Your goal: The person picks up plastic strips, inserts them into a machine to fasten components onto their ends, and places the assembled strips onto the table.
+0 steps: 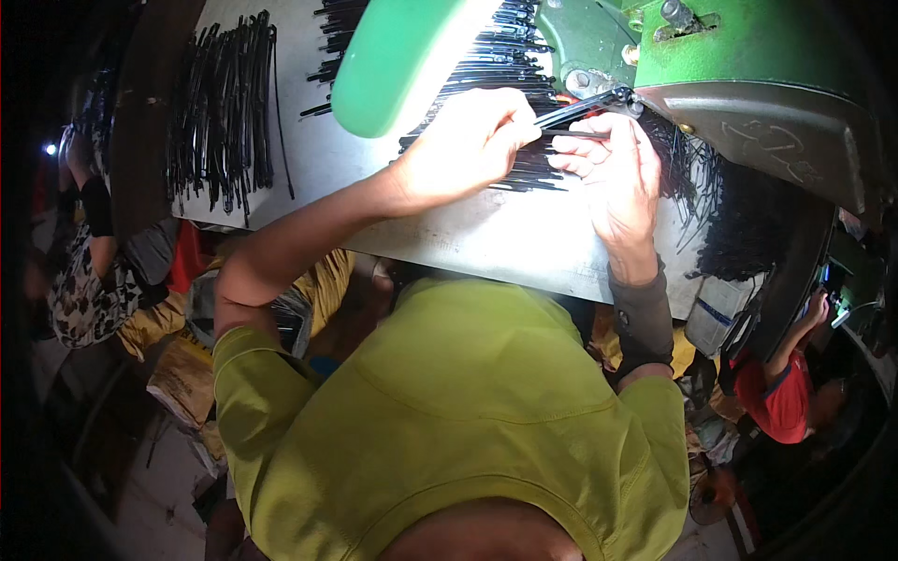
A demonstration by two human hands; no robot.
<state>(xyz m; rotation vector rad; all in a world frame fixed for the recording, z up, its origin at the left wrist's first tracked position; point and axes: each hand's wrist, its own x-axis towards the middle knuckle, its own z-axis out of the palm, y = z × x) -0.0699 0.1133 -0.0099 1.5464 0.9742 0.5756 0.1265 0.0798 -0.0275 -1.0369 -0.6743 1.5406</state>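
My left hand (463, 145) is closed, its thumb and forefinger pinching the end of shiny black strips (572, 110) that slant up to the green machine's (748, 51) metal head. Facing it from the right, my right hand (625, 182) has its thumb and fingertips closed on a thinner dark strip (582, 136) just below. The far end of the left hand's strips meets the metal parts under the machine. Under and behind my hands lies a row of similar black strips (533, 173), partly hidden by the left hand.
A rounded green guard (379, 79) overhangs the pale worktable (393, 243). Black strips (229, 112) lie bunched at the left, and a dark tangled heap (744, 224) is at the right. A co-worker in red (772, 397) is at far right; another person (89, 280) is at far left.
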